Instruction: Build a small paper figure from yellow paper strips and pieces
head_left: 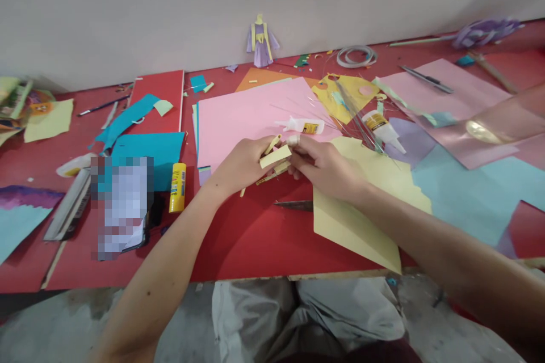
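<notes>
Over the red table, my left hand [244, 161] is closed on a small pale yellow paper piece [276, 156] made of folded or rolled strips. Close against it, my right hand [317, 161] pinches at the right end of the same piece; its fingertips partly hide what they grip. A sheet of pale yellow paper [361, 227] lies under my right wrist. The dark pointed blade of a tool [293, 205] sticks out from beneath that sheet. Just behind my hands, a white glue bottle [304, 126] lies on pink paper [255, 108].
A yellow glue stick [177, 188] stands left of my left forearm, near a blurred-out phone [125, 207]. Another glue bottle [383, 129] and thin wires lie at right. A purple-and-yellow paper doll [260, 42] leans at the wall. A cutter knife [427, 79] rests on pink paper.
</notes>
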Tool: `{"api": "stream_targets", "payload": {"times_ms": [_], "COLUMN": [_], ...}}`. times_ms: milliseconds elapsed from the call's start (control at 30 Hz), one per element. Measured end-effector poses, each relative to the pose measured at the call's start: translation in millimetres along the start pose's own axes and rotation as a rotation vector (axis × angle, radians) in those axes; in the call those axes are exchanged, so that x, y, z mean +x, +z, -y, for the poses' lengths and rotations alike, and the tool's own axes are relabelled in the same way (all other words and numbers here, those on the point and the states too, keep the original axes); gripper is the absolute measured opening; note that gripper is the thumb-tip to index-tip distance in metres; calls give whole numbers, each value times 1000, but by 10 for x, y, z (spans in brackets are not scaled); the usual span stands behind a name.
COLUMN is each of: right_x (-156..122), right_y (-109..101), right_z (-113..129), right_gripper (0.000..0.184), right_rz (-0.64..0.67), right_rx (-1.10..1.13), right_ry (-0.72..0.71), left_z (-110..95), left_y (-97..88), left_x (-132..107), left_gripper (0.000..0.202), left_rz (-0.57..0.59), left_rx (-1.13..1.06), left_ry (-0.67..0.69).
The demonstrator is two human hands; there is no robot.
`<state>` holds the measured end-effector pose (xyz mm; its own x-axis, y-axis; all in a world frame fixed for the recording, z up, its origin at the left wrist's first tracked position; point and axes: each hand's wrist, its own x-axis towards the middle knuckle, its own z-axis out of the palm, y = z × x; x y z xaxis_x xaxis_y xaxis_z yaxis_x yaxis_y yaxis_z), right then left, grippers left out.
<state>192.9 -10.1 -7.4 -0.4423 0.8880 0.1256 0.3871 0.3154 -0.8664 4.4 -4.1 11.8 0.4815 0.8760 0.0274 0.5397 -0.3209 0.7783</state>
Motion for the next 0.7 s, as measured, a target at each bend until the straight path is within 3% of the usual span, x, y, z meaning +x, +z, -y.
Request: {"api": "stream_targets", "payload": {"times_ms": [233, 400, 700], "right_x": [-3, 3, 12], "right_y": [38, 28, 7], "right_z": [-46, -34, -61], "right_gripper": [17, 12, 10], "right_rz": [-90, -128, -137], "right_rx": [210, 274, 263], "right_ry": [8, 4, -33], "left_z": [-6, 17, 59], "left_y": [25, 25, 25], "left_x": [29, 27, 14], "left_gripper": [28, 24, 37], "left_rz": [-151, -124, -113], "left_rx": [-39, -198, -61], "left_ry": [30, 25, 44]}}
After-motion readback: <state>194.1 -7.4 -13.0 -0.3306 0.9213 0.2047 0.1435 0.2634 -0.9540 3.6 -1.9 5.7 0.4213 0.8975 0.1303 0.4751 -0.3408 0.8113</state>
